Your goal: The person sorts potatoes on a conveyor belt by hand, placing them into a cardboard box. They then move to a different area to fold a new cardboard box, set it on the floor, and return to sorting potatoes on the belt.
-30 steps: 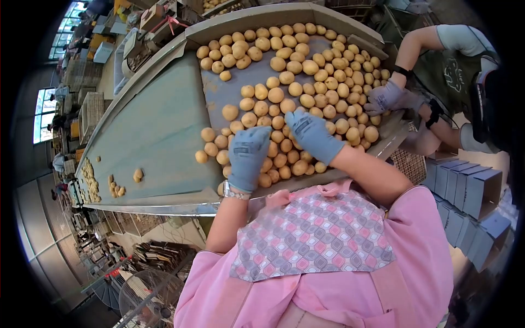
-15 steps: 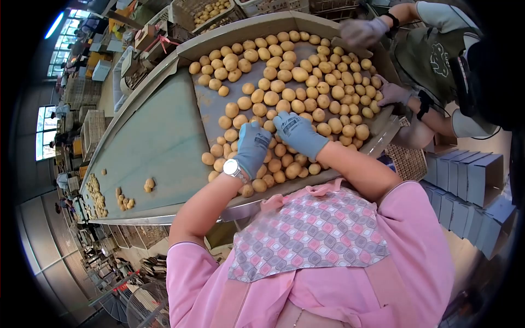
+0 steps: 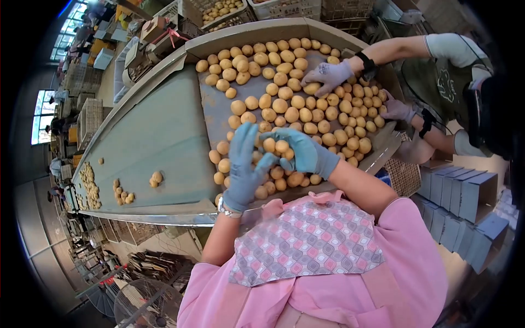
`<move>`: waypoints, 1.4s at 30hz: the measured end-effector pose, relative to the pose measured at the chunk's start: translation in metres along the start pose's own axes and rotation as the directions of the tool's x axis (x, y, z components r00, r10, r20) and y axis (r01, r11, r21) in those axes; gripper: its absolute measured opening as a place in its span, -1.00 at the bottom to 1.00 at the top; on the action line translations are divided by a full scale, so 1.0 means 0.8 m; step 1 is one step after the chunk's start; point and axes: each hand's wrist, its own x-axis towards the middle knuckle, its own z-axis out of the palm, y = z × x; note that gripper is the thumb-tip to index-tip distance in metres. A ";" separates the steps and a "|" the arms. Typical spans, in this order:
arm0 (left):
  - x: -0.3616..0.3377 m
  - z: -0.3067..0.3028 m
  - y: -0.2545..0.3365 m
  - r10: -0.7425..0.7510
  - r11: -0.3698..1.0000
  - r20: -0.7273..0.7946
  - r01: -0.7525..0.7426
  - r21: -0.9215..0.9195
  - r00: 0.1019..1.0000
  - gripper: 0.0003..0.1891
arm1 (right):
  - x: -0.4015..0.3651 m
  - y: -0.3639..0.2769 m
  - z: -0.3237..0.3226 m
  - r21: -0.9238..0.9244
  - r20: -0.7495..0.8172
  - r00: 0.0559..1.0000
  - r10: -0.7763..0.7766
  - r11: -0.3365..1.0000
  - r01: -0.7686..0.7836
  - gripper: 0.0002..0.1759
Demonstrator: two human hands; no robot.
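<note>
A mass of small yellow potatoes (image 3: pixel 298 102) covers the grey sorting table (image 3: pixel 219 106). My right hand (image 3: pixel 306 153), in a blue-grey glove, is curled around a few potatoes (image 3: pixel 275 146), palm turned up toward the left. Beside it my left hand (image 3: pixel 243 170), gloved alike and with a watch at the wrist, is raised with its fingers stretched out and the thumb apart. The left thumb lies close to the right fingertips. More potatoes lie below and around both hands, partly hidden by them.
A co-worker's gloved hand (image 3: pixel 330 76) reaches onto potatoes from the right; their other hand (image 3: pixel 397 107) rests near the table's edge. A green conveyor belt (image 3: pixel 164 142) with a few potatoes runs left. Blue-grey boxes (image 3: pixel 456 191) stand at right, crates (image 3: pixel 287 9) behind.
My left hand has lifted off the potatoes and opened. My right hand has turned over and now holds a few potatoes. The co-worker's upper hand has moved left, down onto the potatoes.
</note>
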 end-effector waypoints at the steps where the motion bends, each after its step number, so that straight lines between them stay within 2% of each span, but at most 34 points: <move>1: -0.003 -0.011 -0.013 -0.062 0.997 -0.112 0.058 -0.041 0.992 -0.44 | 0.006 0.008 -0.004 0.370 0.089 0.981 0.172 0.909 -0.193 -0.52; 2: -0.006 -0.021 -0.028 -0.129 0.990 -0.220 0.112 -0.089 0.967 -0.47 | 0.013 0.000 0.002 0.662 0.230 0.927 0.297 0.650 -0.372 -0.53; 3: -0.013 -0.026 -0.048 -0.247 0.960 -0.328 0.185 -0.209 0.912 -0.49 | 0.015 -0.011 0.008 0.802 0.286 0.854 0.434 0.379 -0.462 -0.55; 5: -0.018 -0.028 -0.083 -0.481 0.847 -0.472 0.254 -0.467 0.739 -0.54 | 0.036 -0.008 -0.011 0.782 0.264 0.822 0.505 0.388 -0.489 -0.54; 6: -0.017 -0.029 -0.092 -0.502 0.831 -0.477 0.248 -0.498 0.722 -0.54 | 0.052 -0.004 -0.030 0.770 0.249 0.805 0.539 0.394 -0.502 -0.54; 8: -0.022 -0.040 -0.091 -0.548 0.798 -0.471 0.264 -0.541 0.691 -0.55 | 0.120 -0.076 -0.075 0.873 0.383 0.856 0.346 0.166 -0.458 -0.54; 9: -0.022 -0.045 -0.081 -0.516 0.828 -0.461 0.282 -0.485 0.722 -0.56 | 0.169 -0.120 -0.113 0.833 0.154 0.969 0.191 0.502 -0.232 -0.48; 10: -0.015 -0.045 -0.067 -0.484 0.855 -0.447 0.296 -0.427 0.753 -0.56 | 0.217 -0.164 -0.151 0.662 -0.088 0.996 0.020 0.748 0.044 -0.42; 11: -0.011 -0.042 -0.057 -0.449 0.880 -0.434 0.302 -0.366 0.781 -0.56 | 0.244 -0.222 -0.126 0.512 -0.262 0.932 -0.249 0.783 0.353 -0.40; 12: -0.011 -0.040 -0.058 -0.426 0.891 -0.432 0.287 -0.350 0.795 -0.56 | 0.254 -0.258 -0.128 0.341 -0.271 0.890 -0.368 0.828 0.446 -0.46; 13: -0.013 -0.037 -0.064 -0.402 0.903 -0.430 0.271 -0.334 0.809 -0.57 | 0.274 -0.266 -0.124 0.217 -0.190 0.832 -0.522 0.804 0.554 -0.65; 14: -0.015 -0.034 -0.066 -0.381 0.912 -0.423 0.259 -0.317 0.822 -0.57 | 0.277 -0.256 -0.106 -0.057 -0.174 0.847 -0.502 0.864 0.501 -0.67; 15: -0.015 -0.029 -0.065 -0.396 0.899 -0.430 0.246 -0.363 0.811 -0.57 | 0.274 -0.236 -0.086 -0.330 -0.167 0.861 -0.479 0.851 0.410 -0.69; 16: -0.014 -0.030 -0.060 -0.429 0.871 -0.410 0.250 -0.422 0.805 -0.56 | 0.270 -0.216 -0.062 -0.578 -0.167 0.875 -0.455 0.764 0.287 -0.71; 17: -0.010 -0.031 -0.052 -0.462 0.839 -0.387 0.252 -0.482 0.798 -0.56 | 0.267 -0.182 -0.045 -0.912 0.045 0.873 -0.485 0.336 0.234 -0.74; 18: -0.007 -0.031 -0.046 -0.492 0.803 -0.360 0.253 -0.540 0.793 -0.56 | 0.264 -0.144 -0.030 -0.964 0.239 0.885 -0.398 -0.204 0.169 -0.76; 20: 0.002 -0.035 -0.042 -0.524 0.788 -0.412 0.239 -0.568 0.746 -0.58 | 0.258 -0.094 0.011 -0.999 0.042 0.990 -0.132 0.020 0.045 -0.72; 21: 0.004 -0.037 -0.042 -0.538 0.782 -0.435 0.234 -0.578 0.723 -0.58 | 0.265 -0.059 0.011 -0.998 0.049 0.975 -0.218 -0.047 0.040 -0.73; 23: -0.006 -0.042 -0.060 -0.427 0.902 -0.436 0.335 -0.273 0.792 -0.60 | 0.276 -0.004 0.007 -0.982 0.084 0.919 -0.384 -0.187 0.012 -0.75; 24: -0.011 -0.043 -0.070 -0.372 0.926 -0.424 0.362 -0.107 0.826 -0.61 | 0.284 0.002 0.001 -0.993 0.033 0.939 -0.341 -0.114 -0.007 -0.76; 26: -0.018 -0.036 -0.069 -0.393 0.919 -0.473 0.322 -0.227 0.789 -0.62 | 0.290 -0.007 0.011 -0.999 -0.052 0.973 -0.225 0.027 -0.047 -0.75; 28: -0.014 -0.037 -0.061 -0.439 0.893 -0.552 0.279 -0.352 0.709 -0.61 | 0.282 -0.024 0.040 -0.998 0.060 0.983 -0.176 -0.013 0.059 -0.81; 30: -0.010 -0.050 -0.060 -0.474 0.877 -0.597 0.286 -0.387 0.647 -0.59 | 0.261 -0.041 0.071 -0.986 0.163 0.979 -0.120 -0.064 0.156 -0.86; 31: -0.009 -0.053 -0.059 -0.494 0.867 -0.614 0.289 -0.406 0.616 -0.58 | 0.242 -0.035 0.080 -0.915 0.334 0.943 -0.001 -0.242 0.324 -0.88; 33: -0.008 -0.055 -0.051 -0.496 0.861 -0.617 0.255 -0.439 0.611 -0.57 | 0.217 -0.019 0.129 -0.928 0.009 0.973 0.231 -0.360 0.094 -0.75; 36: -0.005 -0.051 -0.048 -0.456 0.879 -0.603 0.224 -0.421 0.655 -0.58 | 0.207 0.004 0.135 -0.897 0.011 0.969 0.247 -0.426 0.119 -0.80; 37: -0.006 -0.049 -0.047 -0.457 0.878 -0.592 0.231 -0.419 0.664 -0.58 | 0.209 0.014 0.128 -0.864 0.105 0.982 0.156 -0.474 0.167 -0.78; 40: -0.011 -0.045 -0.044 -0.460 0.877 -0.577 0.240 -0.417 0.676 -0.56 | 0.223 0.013 0.102 -0.967 0.064 0.991 0.121 -0.239 0.092 -0.65; 41: -0.011 -0.046 -0.043 -0.460 0.876 -0.575 0.239 -0.419 0.677 -0.55 | 0.220 0.010 0.097 -0.988 0.067 0.993 0.096 -0.130 0.079 -0.66; 42: -0.012 -0.049 -0.039 -0.472 0.870 -0.569 0.248 -0.427 0.674 -0.55 | 0.209 0.007 0.090 -0.997 0.065 0.996 0.053 0.050 0.062 -0.67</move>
